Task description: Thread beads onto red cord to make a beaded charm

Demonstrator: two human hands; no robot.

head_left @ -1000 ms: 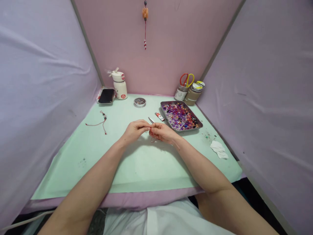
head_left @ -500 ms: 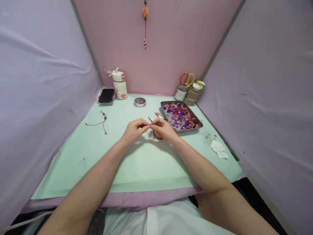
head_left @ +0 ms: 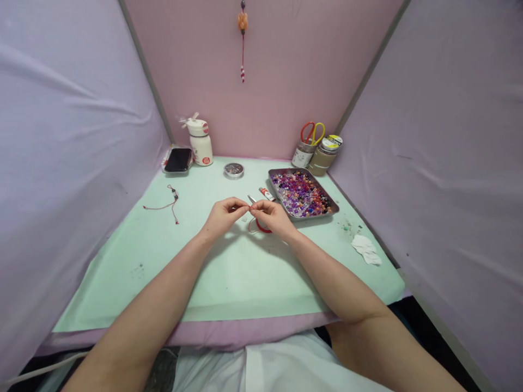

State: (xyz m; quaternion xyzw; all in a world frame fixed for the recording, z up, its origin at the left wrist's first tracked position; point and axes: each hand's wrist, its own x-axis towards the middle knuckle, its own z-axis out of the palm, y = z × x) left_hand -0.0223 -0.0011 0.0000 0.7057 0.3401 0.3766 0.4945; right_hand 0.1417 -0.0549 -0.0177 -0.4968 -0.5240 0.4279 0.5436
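Note:
Above the middle of the table, my left hand [head_left: 226,216] and my right hand [head_left: 272,216] meet fingertip to fingertip. Both are closed in a pinch on a thin red cord [head_left: 250,226], whose loose part loops down below the fingers. The bit between the fingertips is mostly hidden. Under my right hand lie red-handled scissors [head_left: 263,227], with their metal tip showing just beyond the fingers. A small pale scrap [head_left: 244,219] rests beneath my left fingertips. Just past my right hand is a tube or lighter with a red and white label [head_left: 266,194].
A metal tray [head_left: 312,218] of mixed beads stands right of my hands. Farther back are a round dish [head_left: 233,170], a white bottle [head_left: 201,147], a phone [head_left: 178,160], a cup with scissors [head_left: 302,155] and a jar [head_left: 324,155]. A beaded cord [head_left: 175,197] lies left, a white tissue [head_left: 366,250] right.
My fingertips have drawn closer together and shifted very slightly, so less of the red cord shows between them. The pale scrap and more of the labelled tube or lighter have come into sight.

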